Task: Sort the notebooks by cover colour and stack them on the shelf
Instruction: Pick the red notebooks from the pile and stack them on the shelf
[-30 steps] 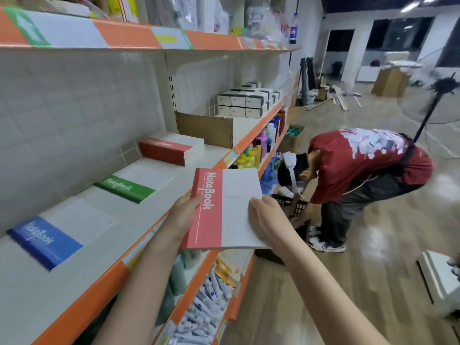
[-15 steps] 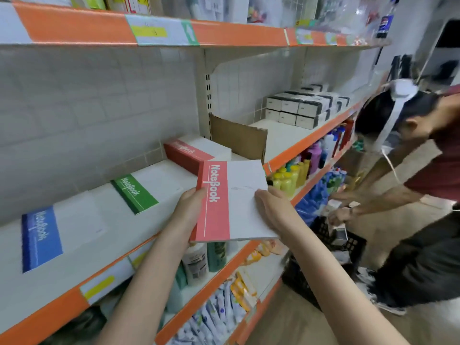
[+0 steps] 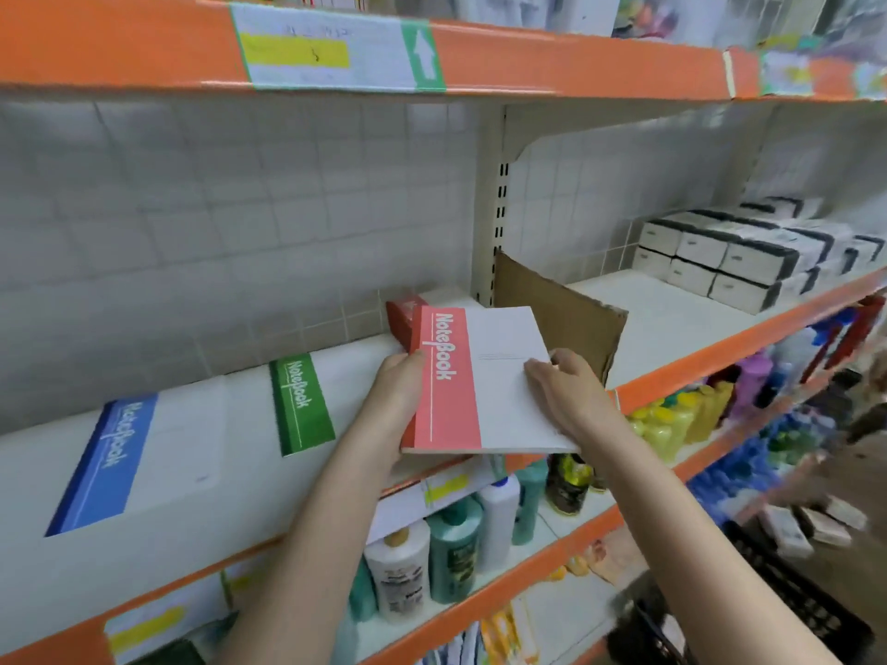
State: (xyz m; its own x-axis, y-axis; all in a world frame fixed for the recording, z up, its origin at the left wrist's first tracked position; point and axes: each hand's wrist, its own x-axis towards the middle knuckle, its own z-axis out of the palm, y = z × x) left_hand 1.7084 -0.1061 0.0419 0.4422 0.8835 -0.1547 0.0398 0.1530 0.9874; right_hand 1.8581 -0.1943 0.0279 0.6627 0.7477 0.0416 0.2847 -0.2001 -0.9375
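Note:
I hold a notebook with a red spine band and white cover [image 3: 485, 376] flat over the front of the white shelf [image 3: 249, 511]. My left hand [image 3: 396, 391] grips its red left edge, thumb on top. My right hand [image 3: 566, 393] holds its right side, fingers lying on the white cover. Just behind it, against the tiled wall, sits a stack of red notebooks [image 3: 403, 316], partly hidden by the held one. A green-banded notebook [image 3: 300, 403] lies on the shelf to the left, and a blue-banded one [image 3: 103, 465] farther left.
A brown cardboard divider [image 3: 566, 309] stands right of the red stack. Black-and-white boxes [image 3: 749, 256] fill the shelf section beyond it. Bottles [image 3: 456, 544] crowd the shelf below. A black basket [image 3: 806, 611] sits on the floor at lower right. An orange-edged shelf [image 3: 576, 60] runs overhead.
The view has moved closer to the shelf and turned left. Both hands have carried the red notebook up and towards the red stack. The other person has left the view.

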